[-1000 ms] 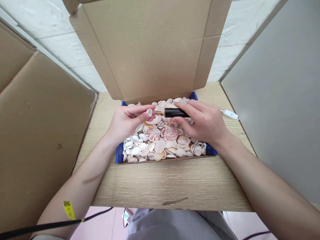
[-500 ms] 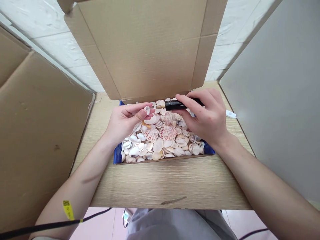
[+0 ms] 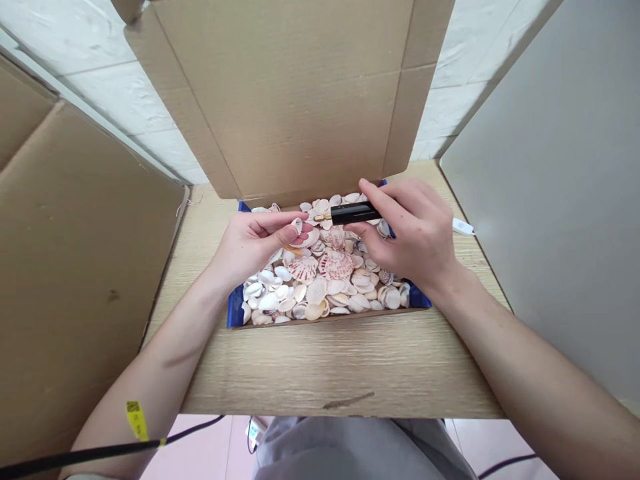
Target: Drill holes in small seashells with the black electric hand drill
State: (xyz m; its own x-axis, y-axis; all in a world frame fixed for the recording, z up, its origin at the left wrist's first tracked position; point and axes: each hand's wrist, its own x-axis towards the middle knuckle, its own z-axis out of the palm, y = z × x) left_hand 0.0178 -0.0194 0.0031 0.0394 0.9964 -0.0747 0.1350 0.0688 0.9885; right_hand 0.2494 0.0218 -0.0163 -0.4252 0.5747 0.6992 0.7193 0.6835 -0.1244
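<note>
Between the thumb and fingers of my left hand is a small white seashell. My right hand grips a black pen-shaped mini drill with a brass-coloured chuck. The drill lies nearly level, its tip pointing left at the shell; the thin bit is hard to make out, so I cannot tell whether it touches. Both hands are over an open cardboard box with blue ends, filled with loose seashells. Two red-and-white scallop shells lie near its middle.
The box's raised cardboard lid stands behind the shells. A large cardboard panel rises at left, a grey panel at right. A white plastic piece lies on the wooden table. A black cable crosses the lower left.
The shell in my left hand has turned and shifted slightly right and down. My right index finger has lifted a little along the drill, and the gap between bit and shell looks different.
</note>
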